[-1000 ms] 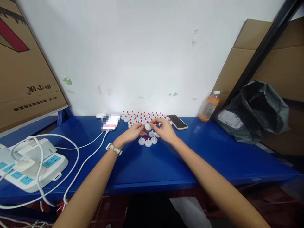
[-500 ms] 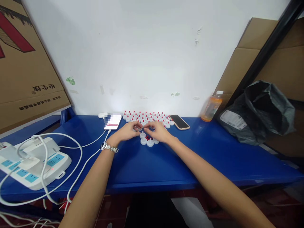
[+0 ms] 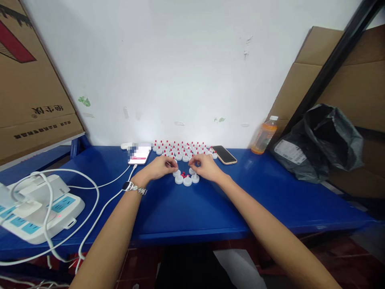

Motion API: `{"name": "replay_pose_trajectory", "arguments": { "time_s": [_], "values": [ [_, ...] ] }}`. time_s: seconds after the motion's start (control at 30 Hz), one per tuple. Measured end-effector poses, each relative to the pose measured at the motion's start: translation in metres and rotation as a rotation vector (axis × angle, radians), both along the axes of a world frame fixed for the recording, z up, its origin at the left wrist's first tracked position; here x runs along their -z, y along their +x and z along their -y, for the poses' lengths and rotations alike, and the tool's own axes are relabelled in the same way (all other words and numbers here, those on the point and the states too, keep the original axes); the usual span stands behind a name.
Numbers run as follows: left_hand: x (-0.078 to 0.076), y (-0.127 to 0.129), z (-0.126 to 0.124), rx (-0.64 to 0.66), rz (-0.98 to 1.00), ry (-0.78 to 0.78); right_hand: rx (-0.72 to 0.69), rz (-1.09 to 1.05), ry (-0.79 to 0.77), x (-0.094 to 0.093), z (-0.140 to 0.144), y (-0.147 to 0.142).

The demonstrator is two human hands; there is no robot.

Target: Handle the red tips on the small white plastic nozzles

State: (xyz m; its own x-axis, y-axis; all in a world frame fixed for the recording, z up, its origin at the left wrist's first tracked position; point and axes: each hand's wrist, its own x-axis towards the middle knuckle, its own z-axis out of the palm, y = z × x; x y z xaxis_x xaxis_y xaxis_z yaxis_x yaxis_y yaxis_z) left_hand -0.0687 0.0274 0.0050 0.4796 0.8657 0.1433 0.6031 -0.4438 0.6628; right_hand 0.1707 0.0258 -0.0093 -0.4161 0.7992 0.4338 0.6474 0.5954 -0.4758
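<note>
Nearest the person, a white power strip (image 3: 36, 214) lay well off to the left of the left hand (image 3: 159, 167), whose fingers were curled together, and the right hand (image 3: 206, 167), which pinched something too small to identify. Just between and below the hands sat a few white caps (image 3: 187, 180) on the blue table (image 3: 195, 208). Beyond the fingertips stood rows of red-tipped caps (image 3: 180, 148), with a lit phone (image 3: 138, 154) left of them and a dark phone (image 3: 224, 154) to the right.

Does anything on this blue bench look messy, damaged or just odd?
Mostly tidy: the red-tipped white caps stand in neat rows by the wall, near both hands. The oddities are the loose white cables looping off the power strip over the table edge, and scuffs with tape scraps on the white wall.
</note>
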Motion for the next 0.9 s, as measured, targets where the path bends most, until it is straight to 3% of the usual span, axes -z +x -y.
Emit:
{"name": "replay_pose_trajectory", "arguments": {
  "time_s": [0.17, 0.33, 0.5, 0.67, 0.9],
  "values": [
    [-0.003, 0.002, 0.002, -0.036, -0.009, 0.002, 0.049, -0.077, 0.025, -0.003, -0.003, 0.006],
    [-0.005, 0.005, 0.005, -0.045, -0.011, 0.033, 0.151, -0.016, -0.003, -0.006, -0.002, 0.020],
    [0.000, 0.008, 0.003, -0.019, -0.046, 0.015, 0.092, -0.002, -0.153, -0.007, 0.004, 0.025],
    [0.004, 0.008, -0.001, 0.007, -0.025, -0.003, 0.091, -0.053, -0.209, -0.008, 0.007, 0.022],
    [-0.002, 0.008, 0.003, -0.029, -0.066, -0.016, 0.043, -0.116, -0.348, -0.008, 0.009, 0.017]
  ]
}}
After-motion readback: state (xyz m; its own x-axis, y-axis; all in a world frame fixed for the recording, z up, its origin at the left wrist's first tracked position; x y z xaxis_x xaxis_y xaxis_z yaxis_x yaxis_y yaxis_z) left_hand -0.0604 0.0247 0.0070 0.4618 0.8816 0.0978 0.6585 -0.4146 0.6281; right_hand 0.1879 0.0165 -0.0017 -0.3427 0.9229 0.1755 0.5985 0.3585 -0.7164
